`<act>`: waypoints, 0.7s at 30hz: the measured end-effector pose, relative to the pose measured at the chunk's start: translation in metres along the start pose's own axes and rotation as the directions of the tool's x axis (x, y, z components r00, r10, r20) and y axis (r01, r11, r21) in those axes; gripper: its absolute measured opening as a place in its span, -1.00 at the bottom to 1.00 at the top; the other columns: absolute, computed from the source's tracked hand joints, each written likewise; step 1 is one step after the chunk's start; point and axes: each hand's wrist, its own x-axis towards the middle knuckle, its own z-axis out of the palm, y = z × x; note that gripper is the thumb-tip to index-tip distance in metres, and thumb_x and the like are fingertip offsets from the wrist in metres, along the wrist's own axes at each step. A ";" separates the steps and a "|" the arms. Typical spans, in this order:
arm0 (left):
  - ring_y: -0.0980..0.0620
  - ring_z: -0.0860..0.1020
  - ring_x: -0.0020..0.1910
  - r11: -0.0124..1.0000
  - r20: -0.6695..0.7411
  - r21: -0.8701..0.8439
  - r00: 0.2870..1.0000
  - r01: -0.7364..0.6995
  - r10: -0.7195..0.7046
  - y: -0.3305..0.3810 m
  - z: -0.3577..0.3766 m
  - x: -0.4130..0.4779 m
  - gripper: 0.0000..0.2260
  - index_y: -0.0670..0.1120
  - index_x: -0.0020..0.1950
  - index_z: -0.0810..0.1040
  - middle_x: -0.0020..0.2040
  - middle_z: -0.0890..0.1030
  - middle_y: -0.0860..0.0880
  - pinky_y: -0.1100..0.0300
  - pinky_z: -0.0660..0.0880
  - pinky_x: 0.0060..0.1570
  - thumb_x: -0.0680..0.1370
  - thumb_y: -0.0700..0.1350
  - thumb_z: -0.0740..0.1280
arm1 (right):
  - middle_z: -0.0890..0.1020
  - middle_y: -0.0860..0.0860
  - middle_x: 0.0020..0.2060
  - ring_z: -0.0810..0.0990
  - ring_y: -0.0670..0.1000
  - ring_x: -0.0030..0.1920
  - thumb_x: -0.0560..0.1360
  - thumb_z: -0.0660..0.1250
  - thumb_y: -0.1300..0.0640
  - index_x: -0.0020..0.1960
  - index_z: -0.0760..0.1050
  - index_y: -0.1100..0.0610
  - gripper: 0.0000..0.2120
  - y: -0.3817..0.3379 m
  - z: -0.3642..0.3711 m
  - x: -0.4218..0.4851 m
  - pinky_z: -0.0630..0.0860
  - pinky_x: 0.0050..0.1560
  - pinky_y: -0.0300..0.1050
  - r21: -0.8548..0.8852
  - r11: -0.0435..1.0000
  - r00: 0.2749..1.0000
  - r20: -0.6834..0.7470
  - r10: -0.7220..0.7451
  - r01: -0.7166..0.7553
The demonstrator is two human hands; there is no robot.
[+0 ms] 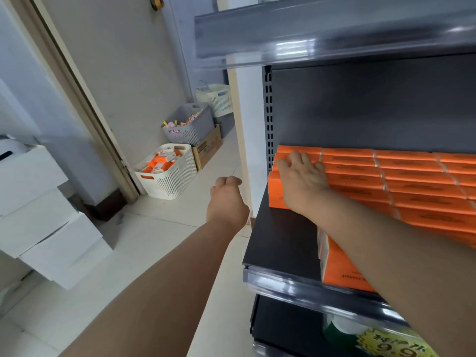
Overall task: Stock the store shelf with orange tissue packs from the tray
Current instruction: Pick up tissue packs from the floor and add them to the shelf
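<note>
Here the orange tissue packs [401, 181] stand in tight rows on the dark shelf [280, 240], filling it from the back panel toward the front on the right side. The right hand [300, 181] lies flat with spread fingers on the top of the leftmost packs and presses on them; it does not grip anything. 1 more orange pack [337, 266] stands at the front edge of the shelf, partly hidden under the right forearm. It carries dark printing, but the letters are upside down and too blurred to read.

The left hand [226, 199] hangs in the air beside the shelf end, over the floor, loosely curled and holding nothing.

The shelf has a clear plastic price rail [296, 284] along its front edge, and the shelf above [334, 34] has the same rail. Below, a yellow price sign [394, 346] shows "9.9".

The floor [154, 240] is of pale tiles. On it, near the wall, stands a white basket [167, 173] with orange and white small packs, behind it a grey basket [190, 127] on a cardboard box [208, 148], and farther back another white basket [216, 99]. At the left, white boxes [43, 215] are stacked.
</note>
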 end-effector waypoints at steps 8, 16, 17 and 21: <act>-0.05 0.38 0.29 0.987 0.015 0.056 0.989 0.148 -0.149 -0.068 -0.027 -0.061 -0.52 -0.07 0.40 0.35 0.37 0.33 -0.06 0.07 0.50 0.14 0.50 -0.35 0.25 | 0.36 0.08 0.23 0.33 0.13 0.24 0.42 0.32 0.20 0.33 0.30 0.08 -0.50 -0.084 0.011 -0.067 0.33 0.13 0.01 0.097 0.968 0.961 -0.180 -0.212 0.231; -0.05 0.34 0.32 0.912 0.075 0.153 0.915 0.381 -0.395 -0.188 -0.029 -0.169 -0.52 -0.06 0.40 0.33 0.36 0.33 -0.05 0.09 0.46 0.03 0.49 -0.32 0.20 | 0.43 0.06 0.18 0.42 0.11 0.16 0.42 0.34 0.21 0.34 0.35 0.08 -0.50 -0.187 0.106 -0.172 0.39 0.03 -0.01 0.252 0.842 0.876 -0.064 -0.478 0.478; -0.05 0.34 0.32 0.897 0.092 0.163 0.899 0.411 -0.429 -0.205 -0.024 -0.183 -0.52 -0.07 0.40 0.33 0.36 0.33 -0.05 0.09 0.45 0.03 0.49 -0.31 0.20 | 0.41 0.06 0.21 0.41 0.11 0.19 0.43 0.32 0.21 0.36 0.32 0.08 -0.49 -0.196 0.122 -0.185 0.38 0.06 -0.01 0.270 0.840 0.872 0.007 -0.490 0.470; -0.06 0.35 0.31 0.818 0.205 0.234 0.796 0.526 -0.570 -0.270 0.007 -0.241 -0.54 -0.06 0.40 0.34 0.37 0.33 -0.06 0.10 0.41 0.05 0.50 -0.29 0.20 | 0.37 0.05 0.24 0.35 0.11 0.26 0.48 0.23 0.16 0.37 0.26 0.06 -0.54 -0.213 0.192 -0.235 0.37 0.13 0.02 0.255 0.881 0.823 0.323 -0.467 0.399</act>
